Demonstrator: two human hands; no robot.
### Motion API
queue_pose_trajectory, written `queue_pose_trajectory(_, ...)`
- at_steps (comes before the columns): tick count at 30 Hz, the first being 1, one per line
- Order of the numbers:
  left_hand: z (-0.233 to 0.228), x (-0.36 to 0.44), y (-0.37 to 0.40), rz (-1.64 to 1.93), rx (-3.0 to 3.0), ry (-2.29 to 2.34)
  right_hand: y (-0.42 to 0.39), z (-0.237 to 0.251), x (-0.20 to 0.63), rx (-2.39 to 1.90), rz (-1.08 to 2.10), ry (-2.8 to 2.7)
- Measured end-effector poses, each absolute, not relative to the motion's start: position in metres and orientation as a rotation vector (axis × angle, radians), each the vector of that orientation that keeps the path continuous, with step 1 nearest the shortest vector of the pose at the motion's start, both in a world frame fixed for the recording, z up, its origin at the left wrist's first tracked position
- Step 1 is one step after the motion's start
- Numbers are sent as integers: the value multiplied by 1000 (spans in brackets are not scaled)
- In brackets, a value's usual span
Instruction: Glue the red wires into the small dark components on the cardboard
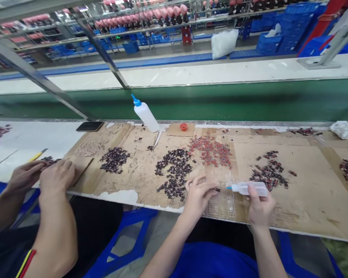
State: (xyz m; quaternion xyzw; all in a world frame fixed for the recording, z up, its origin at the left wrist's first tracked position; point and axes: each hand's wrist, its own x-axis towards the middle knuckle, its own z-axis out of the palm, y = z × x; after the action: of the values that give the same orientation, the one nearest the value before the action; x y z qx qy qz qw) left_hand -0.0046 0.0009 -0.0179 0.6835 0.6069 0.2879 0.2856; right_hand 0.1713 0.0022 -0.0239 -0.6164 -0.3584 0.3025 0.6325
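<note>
My right hand (pixel 261 206) is closed around a small clear squeeze bottle (pixel 243 188), held sideways with its thin blue tip pointing left. Between the fingertips of my left hand (pixel 197 193) is a small dark part (pixel 217 189), close to that tip; its exact kind is too small to make out. Just beyond my left hand lies a pile of small dark parts (pixel 174 173). Small red parts (pixel 213 150) are spread behind the gap between my hands. Past the bottle rests a heap of mixed dark and red parts (pixel 269 172).
A white bottle with a blue nozzle (pixel 146 116) stands tilted at the back, near a red cap (pixel 183 126). A phone (pixel 89 126) lies farther left. At the left, a co-worker's hands (pixel 56 173) handle small parts. Cardboard (pixel 304 185) covers the bench.
</note>
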Motion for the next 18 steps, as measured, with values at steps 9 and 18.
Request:
queue_pose_trajectory(9,-19,-1,3,694,1740,1649,-3,-31,164,-1560,381,-1214)
queue_pose_trajectory(18,-15,-2,4,699,1700,1651,-2,-29,161,-1556,372,-1263)
